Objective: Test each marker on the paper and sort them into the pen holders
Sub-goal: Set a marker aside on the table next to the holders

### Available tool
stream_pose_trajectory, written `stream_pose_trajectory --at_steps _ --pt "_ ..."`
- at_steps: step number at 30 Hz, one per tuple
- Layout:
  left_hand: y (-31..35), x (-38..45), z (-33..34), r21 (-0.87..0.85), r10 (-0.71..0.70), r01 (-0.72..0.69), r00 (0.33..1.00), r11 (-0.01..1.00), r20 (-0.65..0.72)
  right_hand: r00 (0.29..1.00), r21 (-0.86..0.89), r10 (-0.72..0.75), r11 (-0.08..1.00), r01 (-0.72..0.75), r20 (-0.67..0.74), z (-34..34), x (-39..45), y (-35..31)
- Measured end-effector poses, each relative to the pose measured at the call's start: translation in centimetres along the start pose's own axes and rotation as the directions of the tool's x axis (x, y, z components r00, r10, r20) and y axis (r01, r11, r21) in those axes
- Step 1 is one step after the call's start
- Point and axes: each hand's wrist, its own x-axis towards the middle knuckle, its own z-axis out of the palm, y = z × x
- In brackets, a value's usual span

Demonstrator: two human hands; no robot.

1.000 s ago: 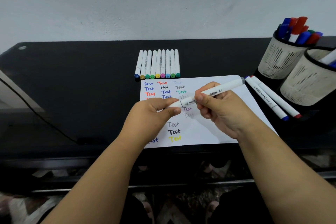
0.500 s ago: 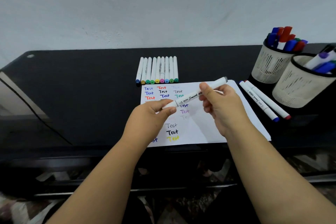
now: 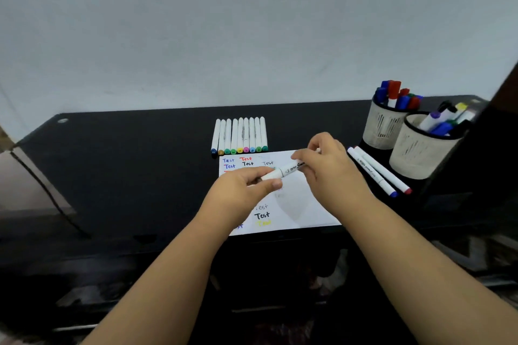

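Nearest to us, our two forearms reach in over the front edge of the black counter. Our left hand pinches the near end of a white marker between thumb and fingertips, and our right hand curls its fingers round the far part of the same marker, so both hands grasp it. The marker lies tilted, held just above the paper, its far end hidden behind our right fingers.

The paper lies flat on the counter under our hands, with the word "Test" written many times in blue, red, black, green, grey and yellow; our hands cover part of the writing.

To the right of the paper, two white markers lie side by side on the counter, one with a blue tip and one with a red tip, both pointing toward us.

Just beyond the paper's far edge, a row of nine white markers lies packed together, coloured caps toward us.

At the far right stand two pale mesh pen holders: the nearer one and, just behind it, the farther one, each holding markers upright.
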Motion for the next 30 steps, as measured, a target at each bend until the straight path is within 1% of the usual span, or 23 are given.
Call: stream_pose_trajectory --at_steps 3,7,10,13,15,17,21,24,27,30 --pt "1.2 0.7 0.7 0.021 0.065 -0.066 0.995 0.998 0.073 0.996 -0.027 0.091 0.995 -0.091 -0.009 -1.5 -0.1 1.3" --pt "2.1 2.2 2.5 0.061 0.093 -0.101 0.989 0.993 0.119 0.970 -0.011 0.242 0.970 -0.243 -0.038 -4.4 -0.6 3.9" --pt "2.5 4.1 4.6 0.140 0.085 -0.105 0.986 0.985 0.143 0.925 0.114 0.378 0.921 -0.372 -0.039 -6.5 -0.9 6.6" --pt "2.3 6.7 7.1 0.296 0.066 -0.121 0.980 0.947 0.190 0.860 0.193 0.508 0.850 -0.490 -0.049 -8.2 -0.8 9.4" --pt "2.0 8.3 8.7 0.371 0.060 -0.142 0.973 0.918 0.223 0.819 0.262 0.570 0.802 -0.537 -0.063 -9.1 -0.7 11.0" --pt "1.6 9.7 10.4 0.431 0.053 -0.160 0.967 0.888 0.250 0.804 0.313 0.588 0.783 -0.538 -0.087 -9.8 -1.0 12.3" --pt "0.3 11.8 12.3 0.553 0.059 -0.210 0.959 0.806 0.278 0.831 0.339 0.542 0.810 -0.478 -0.124 -10.5 -1.2 13.8" --pt "-0.5 12.8 12.7 0.630 0.058 -0.230 0.958 0.741 0.281 0.836 0.319 0.528 0.826 -0.466 -0.146 -10.5 -0.9 14.9" --pt "-1.0 13.0 12.9 0.656 0.072 -0.241 0.959 0.715 0.274 0.817 0.302 0.570 0.797 -0.523 -0.090 -10.4 -0.4 15.5" --pt "-1.3 12.7 13.0 0.657 0.092 -0.253 0.959 0.710 0.269 0.790 0.222 0.613 0.775 -0.591 -0.035 -10.3 0.1 15.8"
